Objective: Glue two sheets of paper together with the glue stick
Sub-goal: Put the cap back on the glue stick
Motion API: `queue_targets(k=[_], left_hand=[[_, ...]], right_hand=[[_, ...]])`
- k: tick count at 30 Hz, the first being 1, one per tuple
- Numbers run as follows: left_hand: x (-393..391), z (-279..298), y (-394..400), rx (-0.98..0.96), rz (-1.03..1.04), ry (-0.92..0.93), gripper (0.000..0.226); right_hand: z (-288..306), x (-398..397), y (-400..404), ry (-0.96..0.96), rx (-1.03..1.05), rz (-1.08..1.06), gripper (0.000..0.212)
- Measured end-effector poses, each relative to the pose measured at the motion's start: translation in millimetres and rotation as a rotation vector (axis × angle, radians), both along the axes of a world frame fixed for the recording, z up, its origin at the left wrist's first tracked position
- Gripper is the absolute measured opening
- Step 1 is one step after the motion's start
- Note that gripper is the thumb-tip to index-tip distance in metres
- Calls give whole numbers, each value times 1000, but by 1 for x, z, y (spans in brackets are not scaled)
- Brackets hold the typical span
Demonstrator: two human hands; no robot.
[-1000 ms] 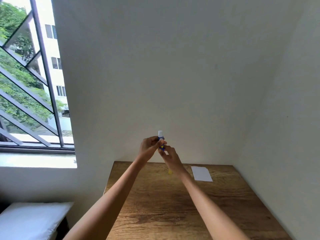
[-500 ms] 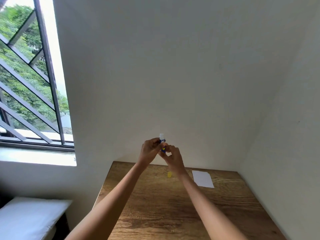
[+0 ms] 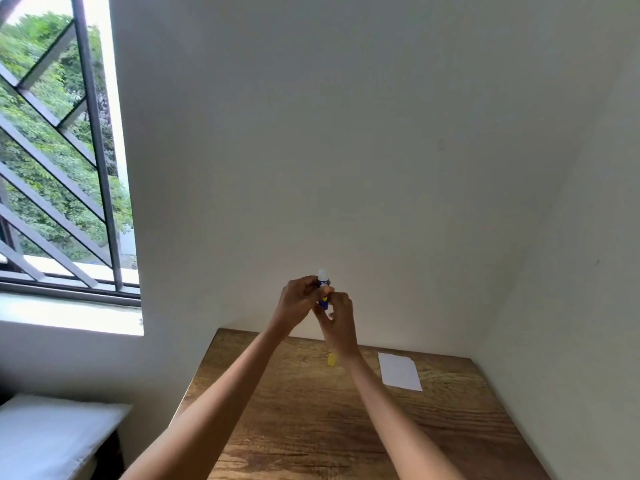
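While both hands grip it, glue stick markings blur.

blue glue stick, yellow cap, white paper

The blue plastic glue stick, with its pale, waxy-looking tip at the top, has a smooth, slightly glossy barrel. On the brown wooden table, with its matt, strongly grained top, the small yellow plastic cap looks smooth and the white paper sheets at the far right look flat and matt. The off-white painted walls are matt and smooth. At the left, the dark window bars look like painted metal, and the white cushion at the near left looks like soft cloth.
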State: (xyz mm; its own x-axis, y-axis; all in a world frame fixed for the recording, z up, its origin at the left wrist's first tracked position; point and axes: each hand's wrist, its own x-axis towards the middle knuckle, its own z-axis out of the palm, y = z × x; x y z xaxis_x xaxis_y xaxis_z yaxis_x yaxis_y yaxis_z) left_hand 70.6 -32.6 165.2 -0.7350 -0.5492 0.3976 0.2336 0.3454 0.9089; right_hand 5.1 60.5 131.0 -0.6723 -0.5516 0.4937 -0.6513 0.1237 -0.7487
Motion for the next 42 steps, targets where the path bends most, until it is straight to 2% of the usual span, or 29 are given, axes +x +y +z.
queue_targets(k=[1,3,5,9,10,12,14,17,19,21,23,24,26,29,31,32,34,37,39,42], left_hand=[[1,2,-5,0,-15,-10,5],[3,2,-13,-4,-48,-29,6],[2,0,-13,-7,-56,-24,6],[-3,-7,-4,29,1,30,8],[-4,-8,-2,25,4,34,9],[-5,-8,1,0,3,30,10],[-6,-9,0,0,-5,16,7],[-6,-9,-5,-8,-1,1,12],[-5,-11,-6,-29,-5,-11,15],[-4,-14,-2,-21,12,6,13],[-5,-14,2,38,26,54,9],[-6,-14,3,56,24,66,9],[-6,-14,3,40,4,44,9],[-2,-13,-1,-21,-38,20,11],[-1,-11,-1,2,-80,23,14],[-1,-10,0,11,-97,23,14],[-3,-9,3,9,-103,16,14],[-6,-8,8,-7,-71,18,12],[-7,-6,11,6,-95,35,10],[-7,-2,11,-41,-107,32,7]], right_hand=[[5,-3,2,-52,19,113,11],[17,-11,8,-142,71,274,17],[21,-18,12,-120,110,280,19],[4,-17,8,197,175,-102,31],[-1,-12,8,228,126,-181,33],[-5,-3,9,131,-27,-202,32],[-6,-4,8,51,-79,-85,26],[5,-10,12,5,-40,199,18],[11,-18,15,25,18,270,18],[9,-22,16,148,130,108,21],[3,-19,16,244,156,-101,30],[0,-14,15,234,127,-142,35],[-4,-7,13,117,51,-92,34],[-3,-7,15,-28,97,176,23],[3,-11,19,-163,157,276,20],[5,-14,21,-182,172,245,19],[3,-17,22,-36,156,33,23],[-5,-7,18,120,-10,-200,26],[-10,-3,15,76,-101,-205,25],[-6,-4,15,-114,-66,39,27]])
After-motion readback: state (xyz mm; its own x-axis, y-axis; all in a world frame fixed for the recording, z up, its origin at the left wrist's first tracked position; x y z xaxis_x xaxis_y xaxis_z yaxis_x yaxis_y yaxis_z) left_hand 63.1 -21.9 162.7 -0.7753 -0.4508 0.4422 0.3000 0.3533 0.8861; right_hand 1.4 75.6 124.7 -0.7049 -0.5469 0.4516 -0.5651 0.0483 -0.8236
